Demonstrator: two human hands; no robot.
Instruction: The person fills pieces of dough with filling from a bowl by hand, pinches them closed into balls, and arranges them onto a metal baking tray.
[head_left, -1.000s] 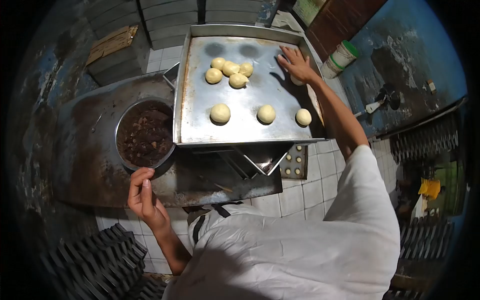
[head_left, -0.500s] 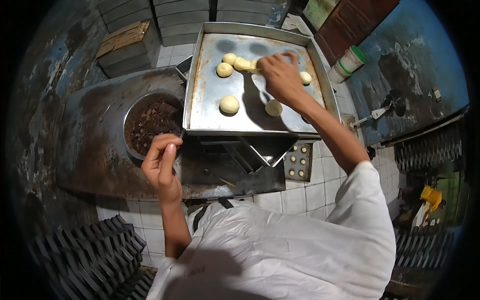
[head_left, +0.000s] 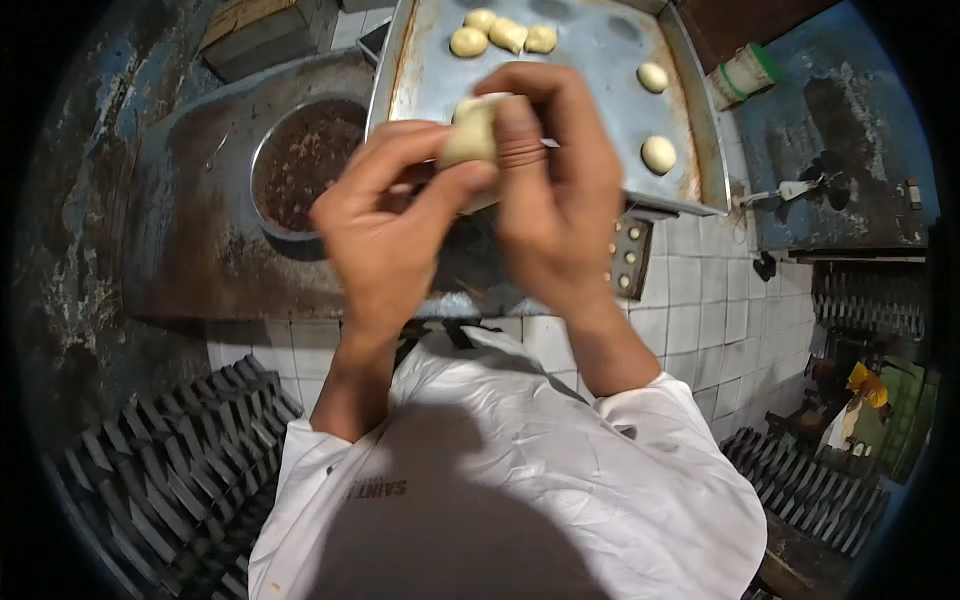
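- White-sleeved, working at a dark table [head_left: 180, 225] and facing a metal tray [head_left: 600, 55] bearing four clustered dough balls [head_left: 468, 42] at the far left and two single ones along the right.
- Showing a round bowl [head_left: 285, 234] of dark, crumbly mix [head_left: 312, 165] just beside the left hand [head_left: 385, 215], near a thin utensil [head_left: 217, 150] lying on the table.
- Showing beside the tray, at right, a white bucket [head_left: 735, 80] with a green lid; lower down, a smaller tray [head_left: 640, 275].
- Blocking part of the tray's near edge with both hands.
- Pinching a dough piece [head_left: 468, 142] between left thumb and fingers; curling the right hand [head_left: 560, 180] narrowly around its other side.
- Raising the dough piece before the tray, pointing its long axis roughly away from the chest, upper end partly hidden and blurring.
- Wearing a white shirt [head_left: 640, 480] apparently reading "SAINT", remaining print unclear.
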